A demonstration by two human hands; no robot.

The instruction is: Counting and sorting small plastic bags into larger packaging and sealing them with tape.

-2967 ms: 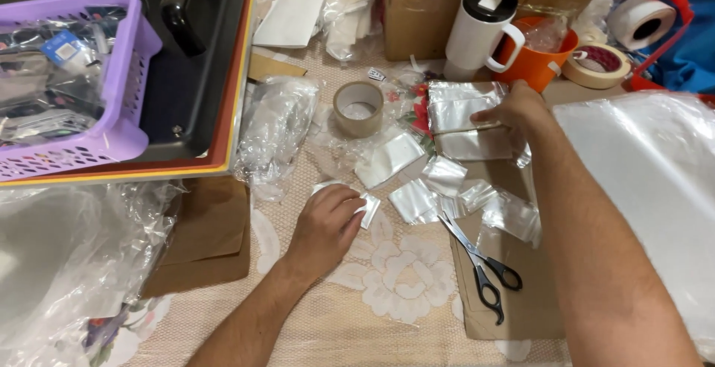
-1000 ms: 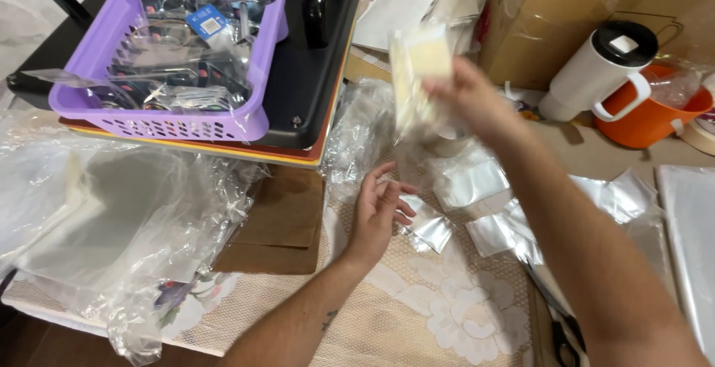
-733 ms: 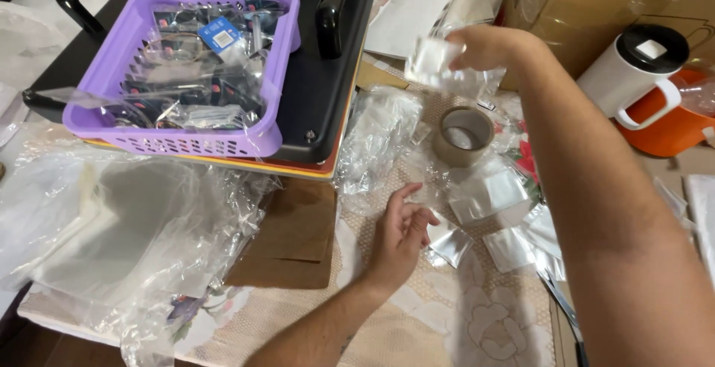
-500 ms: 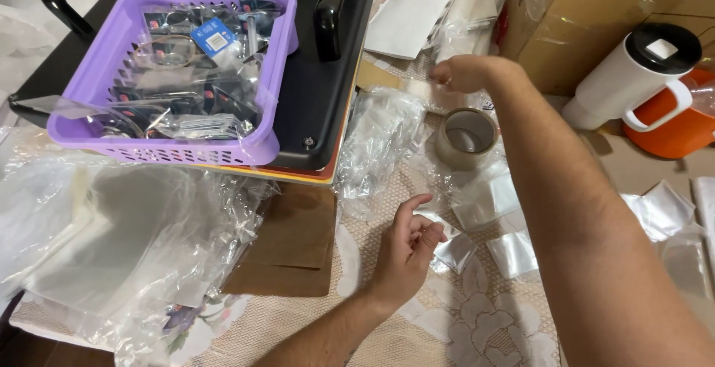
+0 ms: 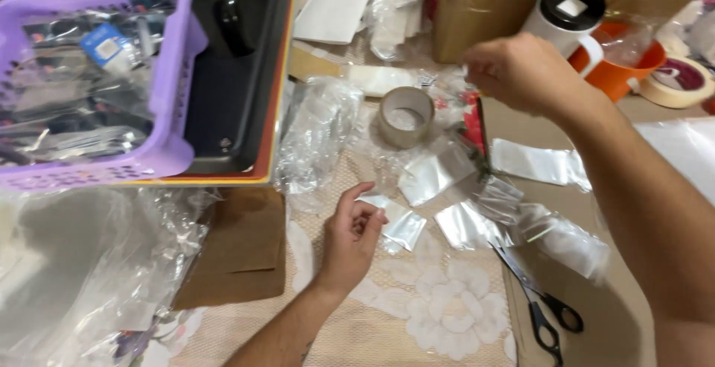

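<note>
Basket: purple plastic basket (image 5: 160, 99) of bagged items, far left of both hands, set on a black machine (image 5: 238, 69).
Loose film: crumpled clear plastic sheeting (image 5: 97, 263) at lower left; brown paper (image 5: 238, 248) just left of the left hand.
Left hand: left hand (image 5: 350, 236) rests palm up on the cloth, fingers loosely curled and apart, clamping nothing; fingertips touch a small clear pouch (image 5: 398, 222).
Tape: roll of brown packing tape (image 5: 406, 116) between the hands, above the left one.
Pouches: more empty clear pouches (image 5: 477, 218) lie scattered between and below the hands; scissors (image 5: 540, 307) below the right forearm.
Right hand: right hand (image 5: 518, 69) is raised over the table, fingers pinched together; whether they grip anything I cannot tell.
Change: half a second ago this hand reached far toward the pale packet (image 5: 380, 78) beside the machine; it has since drawn back to the right, and the packet lies apart from it. The left hand has barely moved.
Reading: placement appears finished; both hands seem free.
Beyond right hand: white tumbler (image 5: 562, 17), orange bowl (image 5: 622, 65), masking tape roll (image 5: 681, 80).
Surface: lace-patterned floral tablecloth (image 5: 439, 315), crowded.
Room: cardboard box (image 5: 477, 2) at the back; little else visible.
</note>
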